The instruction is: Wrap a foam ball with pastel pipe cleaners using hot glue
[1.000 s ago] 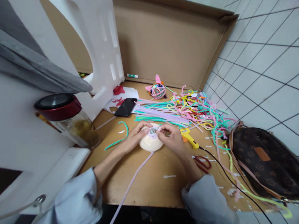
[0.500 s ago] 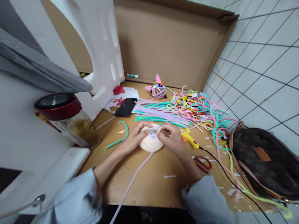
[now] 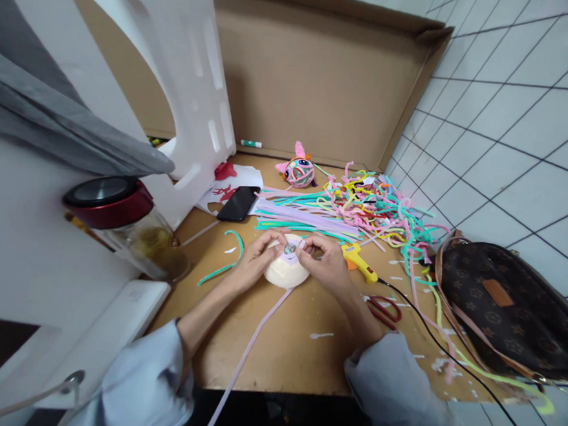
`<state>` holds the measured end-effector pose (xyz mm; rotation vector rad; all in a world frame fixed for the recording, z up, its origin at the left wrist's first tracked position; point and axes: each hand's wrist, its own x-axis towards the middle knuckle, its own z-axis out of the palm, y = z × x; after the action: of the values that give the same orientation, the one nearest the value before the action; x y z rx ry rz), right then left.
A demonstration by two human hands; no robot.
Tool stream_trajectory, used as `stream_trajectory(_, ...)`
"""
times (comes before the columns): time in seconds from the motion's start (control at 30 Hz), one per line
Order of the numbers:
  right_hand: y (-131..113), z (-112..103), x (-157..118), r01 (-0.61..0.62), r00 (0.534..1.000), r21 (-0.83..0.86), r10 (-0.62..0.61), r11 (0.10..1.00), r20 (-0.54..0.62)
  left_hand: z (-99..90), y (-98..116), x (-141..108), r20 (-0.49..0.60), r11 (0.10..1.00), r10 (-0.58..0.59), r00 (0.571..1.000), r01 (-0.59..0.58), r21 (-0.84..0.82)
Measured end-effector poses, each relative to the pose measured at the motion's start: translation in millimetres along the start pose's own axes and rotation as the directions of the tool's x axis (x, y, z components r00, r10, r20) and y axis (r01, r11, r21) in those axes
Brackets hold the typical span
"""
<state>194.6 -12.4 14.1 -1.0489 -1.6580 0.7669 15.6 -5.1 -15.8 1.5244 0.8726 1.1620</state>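
A cream round roll [image 3: 286, 277], like a roll of masking tape, lies flat on the table with a small hole at its centre. A lilac pipe cleaner [image 3: 289, 259] curves along the near side of that hole. My left hand [image 3: 260, 257] is closed at the left of the hole, fingertips pinching near the pipe cleaner's left part. From the right, my right hand [image 3: 326, 263] pinches its upright end between thumb and forefinger. A long lilac strip [image 3: 249, 353] comes out from under the roll and hangs past the table's front edge.
Behind the hands lie straight pipe cleaners [image 3: 308, 216] and a tangled heap [image 3: 381, 210]. A yellow glue gun [image 3: 361, 262], red-handled scissors [image 3: 383, 311] and a brown bag [image 3: 506, 306] are rightward. Leftward are a phone [image 3: 238, 203] and a glass bottle [image 3: 158, 246].
Both hands stay in the same place with the same grip. The view has shifted very slightly.
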Motion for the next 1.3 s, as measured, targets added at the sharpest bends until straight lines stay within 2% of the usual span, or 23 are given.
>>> stream_trajectory(0.3, 2, 1, 0, -0.033, 0.999, -0.001, 0.033, 0.999, -0.012, -2.2, -7, 0, 0.002, 0.999, 0.007, 1.000, -0.007, -0.041)
stream_trajectory(0.43, 2, 0, 1, -0.036, 0.999, 0.003, 0.036, 0.999, -0.009, -5.2, -8, -1, 0.037, 0.998, 0.024, 0.999, -0.022, -0.059)
stream_trajectory(0.6, 3, -1, 1, -0.026, 1.000, 0.002, 0.026, 1.000, -0.007, -6.2, -1, -3, 0.098, 0.999, 0.040, 0.994, -0.041, 0.014)
stream_trajectory(0.83, 3, -2, 1, -0.029, 1.000, 0.021, 0.029, 0.999, 0.012, -8.6, 2, -1, 0.068, 0.996, 0.046, 0.997, -0.051, 0.074)
stream_trajectory(1.07, 1, -1, -1, -0.028, 0.999, 0.012, 0.028, 1.000, 0.032, -14.7, 2, 2, 0.111, 0.999, -0.018, 0.994, 0.022, -0.034)
stream_trajectory(1.3, 2, -2, -2, 0.015, 1.000, 0.008, -0.015, 1.000, 0.025, -13.8, 5, 2, 0.108, 0.999, 0.002, 0.994, 0.003, -0.043)
